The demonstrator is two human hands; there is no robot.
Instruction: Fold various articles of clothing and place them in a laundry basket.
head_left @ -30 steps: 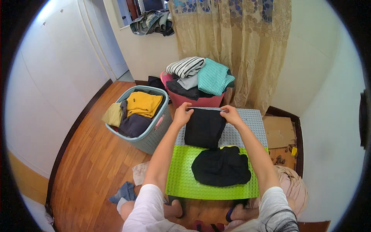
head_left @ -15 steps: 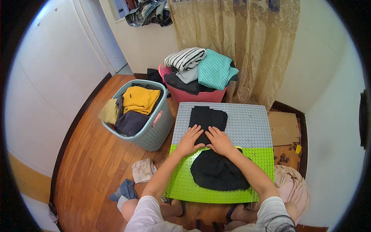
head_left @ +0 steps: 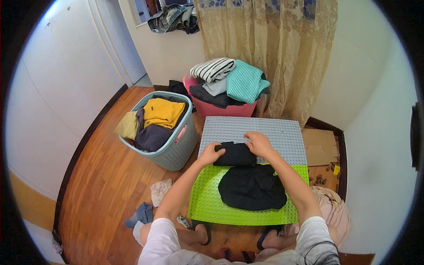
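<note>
A black garment [head_left: 235,155], folded into a compact rectangle, lies across the middle of a studded board-topped table. My left hand [head_left: 212,154] pinches its left end, thumb on top. My right hand [head_left: 259,145] is at its far right corner, thumb close to the cloth and curled fingers apart above the grey studs. Just nearer to me, a second black garment [head_left: 252,187] lies loosely bunched on the green half, with a bit of bright yellow-green at its far right edge.
Beyond the table [head_left: 278,132], a pink basket [head_left: 221,106] holds striped and dark clothes. A pale blue basket [head_left: 176,152] with yellow and dark clothes stands at left. Denim [head_left: 140,215] and a pale cloth [head_left: 160,191] lie on the floor; beige fabric [head_left: 331,207] sits at right.
The far black garment, flat under both palms before, is now folded over into a shorter rectangle. My hands have moved apart to its two ends.
</note>
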